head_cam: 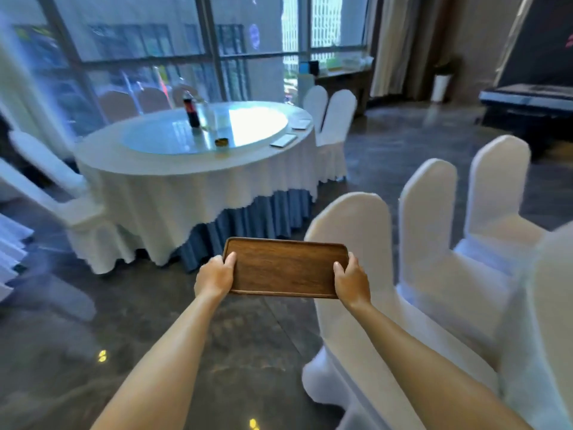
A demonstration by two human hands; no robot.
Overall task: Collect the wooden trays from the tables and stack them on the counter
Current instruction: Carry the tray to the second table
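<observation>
A brown wooden tray (283, 266), rectangular with rounded corners, is held level in the air in front of me, above the dark floor. My left hand (214, 276) grips its left short edge, thumb on top. My right hand (352, 282) grips the right short edge the same way. The tray carries nothing. Ahead stands a round table (155, 172) with a white cloth and a blue skirt; two flat pale items (283, 140) lie near its right rim, too blurred to tell what they are.
White-covered chairs (366, 274) stand in a row close on my right, and more ring the round table. A dark cola bottle (190, 111) and a clear bottle stand on the table's glass turntable. A sideboard (341, 79) stands by the window; open dark floor lies between.
</observation>
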